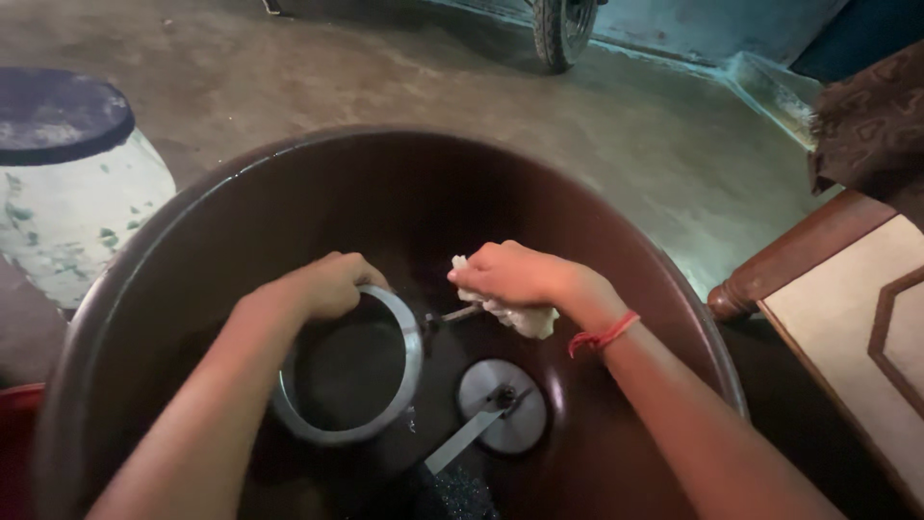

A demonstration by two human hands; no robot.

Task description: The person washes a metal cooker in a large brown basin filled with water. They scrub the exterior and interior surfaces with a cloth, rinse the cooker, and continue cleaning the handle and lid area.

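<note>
My left hand grips the rim of a round metal pot that sits inside a large dark brown tub. My right hand, with a red thread around the wrist, is closed on a crumpled white cloth beside the pot's short side handle. A round metal lid with a long flat handle lies at the tub's bottom, below my right hand.
A white pot-shaped stool with a dark top stands at the left on the concrete floor. A wooden furniture edge with a pale panel is at the right. A vehicle tyre stands at the back.
</note>
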